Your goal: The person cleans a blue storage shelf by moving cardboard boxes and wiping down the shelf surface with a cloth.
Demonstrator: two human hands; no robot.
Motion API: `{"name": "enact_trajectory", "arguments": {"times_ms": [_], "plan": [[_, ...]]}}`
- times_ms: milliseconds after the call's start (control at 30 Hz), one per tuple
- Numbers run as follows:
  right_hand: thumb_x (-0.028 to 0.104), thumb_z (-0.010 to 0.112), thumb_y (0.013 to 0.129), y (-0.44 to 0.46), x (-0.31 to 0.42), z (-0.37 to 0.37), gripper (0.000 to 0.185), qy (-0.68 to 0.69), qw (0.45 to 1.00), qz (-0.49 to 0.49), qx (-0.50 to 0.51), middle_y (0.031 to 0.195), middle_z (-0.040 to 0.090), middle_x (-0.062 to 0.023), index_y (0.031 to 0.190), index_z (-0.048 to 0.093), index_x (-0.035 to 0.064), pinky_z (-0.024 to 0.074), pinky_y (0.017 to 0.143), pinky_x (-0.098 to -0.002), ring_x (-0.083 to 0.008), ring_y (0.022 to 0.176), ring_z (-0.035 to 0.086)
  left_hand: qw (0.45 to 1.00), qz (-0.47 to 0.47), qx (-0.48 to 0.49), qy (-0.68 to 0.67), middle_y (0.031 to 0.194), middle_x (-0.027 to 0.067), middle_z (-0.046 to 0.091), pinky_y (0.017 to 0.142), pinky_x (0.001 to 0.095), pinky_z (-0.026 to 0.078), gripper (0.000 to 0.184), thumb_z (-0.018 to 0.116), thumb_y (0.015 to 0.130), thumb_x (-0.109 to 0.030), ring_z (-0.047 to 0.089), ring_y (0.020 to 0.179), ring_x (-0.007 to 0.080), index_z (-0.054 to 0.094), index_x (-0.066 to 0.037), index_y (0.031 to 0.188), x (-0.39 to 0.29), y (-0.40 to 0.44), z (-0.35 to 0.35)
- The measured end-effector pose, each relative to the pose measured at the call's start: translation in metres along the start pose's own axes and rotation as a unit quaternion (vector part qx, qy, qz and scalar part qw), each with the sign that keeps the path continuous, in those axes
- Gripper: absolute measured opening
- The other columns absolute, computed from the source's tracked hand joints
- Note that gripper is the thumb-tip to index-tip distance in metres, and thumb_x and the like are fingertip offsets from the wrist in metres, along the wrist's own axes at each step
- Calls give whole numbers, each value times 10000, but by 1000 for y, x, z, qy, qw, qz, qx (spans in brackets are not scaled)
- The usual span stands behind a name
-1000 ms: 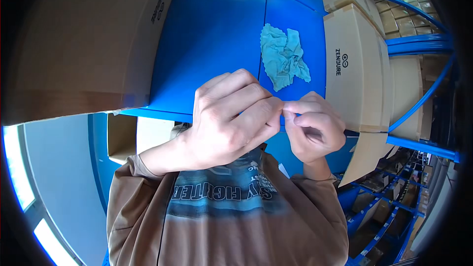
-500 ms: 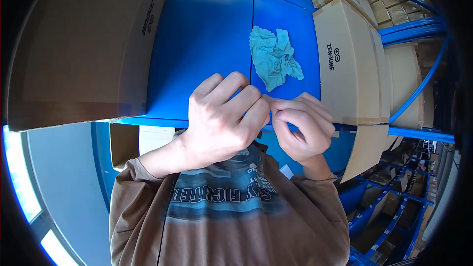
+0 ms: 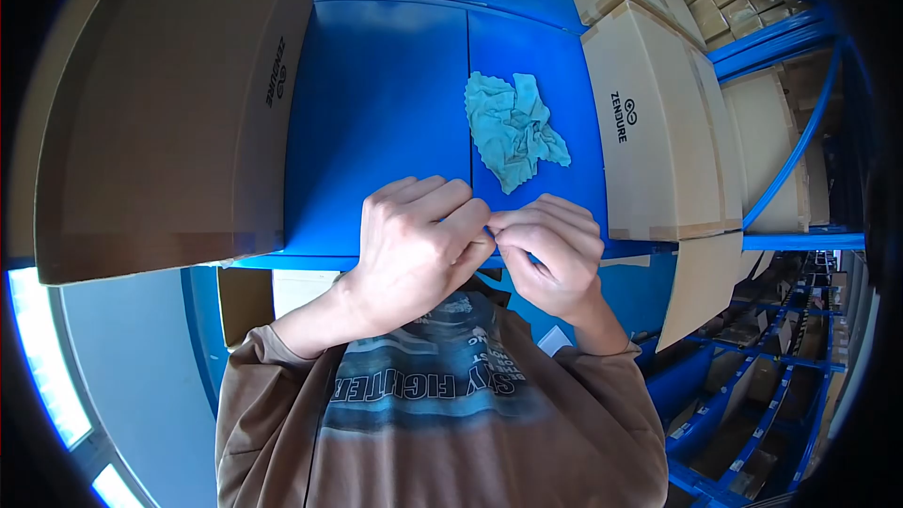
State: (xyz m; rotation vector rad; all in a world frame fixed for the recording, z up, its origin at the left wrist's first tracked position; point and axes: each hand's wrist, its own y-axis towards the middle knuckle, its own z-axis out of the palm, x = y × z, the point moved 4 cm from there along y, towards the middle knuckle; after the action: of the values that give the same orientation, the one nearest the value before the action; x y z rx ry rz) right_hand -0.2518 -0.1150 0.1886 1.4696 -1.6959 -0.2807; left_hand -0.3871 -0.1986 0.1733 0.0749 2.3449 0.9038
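My left hand point(image 3: 414, 240) and right hand point(image 3: 555, 249) are up against each other around the table's point(image 3: 381, 132) near edge, both curled in narrow, fingertips meeting. For a fiddly pinch like this, imo keep the wrists loose and make tiny moves from the fingers only, so nothing that might be in there slips. The cloth point(image 3: 513, 127) lies rumpled just past them, nearer the table's right edge than the left; I'd keep my knuckles clear of it.

What I can't make out: my hands block the meeting point, so no clue whether anything's pinched in there. They hide part of the near edge too. The left box point(image 3: 179, 132) gets cut off up top, I can't see inside the right box point(image 3: 658, 141), and the racks point(image 3: 804, 242) beyond fade into shadow.
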Motion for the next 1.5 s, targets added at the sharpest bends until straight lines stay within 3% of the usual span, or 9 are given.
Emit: {"name": "enact_trajectory", "arguments": {"times_ms": [267,433,600,733,933,1067,1233,1500], "plan": [[-184,756,682,-1,-17,21,216,105,992,26,63,870,801,-134,783,686,-6,538,635,-304,-207,648,674,989,-106,19,-97,713,40,633,541,287,404,100,742,705,36,498,567,168,685,-31,751,25,-21,-4],[-195,735,733,-5,-31,31,247,283,955,89,9,893,794,-159,855,663,7,545,637,-314,-228,669,679,984,-138,-28,-111,711,32,607,502,299,379,93,697,735,58,460,528,173,682,-22,779,41,-35,-11],[-187,727,773,-8,-39,22,266,380,907,146,-109,915,802,-161,906,664,34,547,616,-285,-221,708,714,981,-133,-52,-135,735,64,656,571,258,452,101,747,705,54,555,607,184,703,-13,766,35,-34,-20],[-185,730,776,-10,-34,13,293,357,925,73,-105,892,792,-175,943,644,39,559,606,-282,-249,714,730,982,-44,-73,-170,750,74,668,567,260,453,122,776,702,50,555,610,190,729,-8,799,17,-22,-22],[-190,733,763,-8,-13,-4,283,278,952,42,-121,911,800,-169,919,650,30,550,588,-279,-225,684,712,982,-23,-65,-174,764,69,689,579,262,479,139,805,711,40,580,627,187,755,-3,834,-4,-1,-24],[-184,750,740,-9,-1,-14,275,129,986,-2,-103,933,810,-162,889,652,25,546,578,-276,-202,651,695,992,65,-92,-58,771,70,706,593,264,507,168,824,705,38,608,648,184,768,5,861,-17,2,-22],[-173,771,718,-14,7,-15,276,37,995,-34,-91,948,817,-156,867,658,29,546,584,-271,-183,630,684,993,56,-90,-56,776,66,716,604,268,527,164,832,706,36,629,665,183,766,4,852,-17,2,-17],[-160,788,712,-12,18,-19,254,-3,996,-24,-83,931,816,-150,862,683,16,540,583,-265,-174,618,680,994,84,-66,-27,748,58,681,588,266,491,108,823,754,-6,603,649,179,732,-17,813,-19,4,-13]]}}
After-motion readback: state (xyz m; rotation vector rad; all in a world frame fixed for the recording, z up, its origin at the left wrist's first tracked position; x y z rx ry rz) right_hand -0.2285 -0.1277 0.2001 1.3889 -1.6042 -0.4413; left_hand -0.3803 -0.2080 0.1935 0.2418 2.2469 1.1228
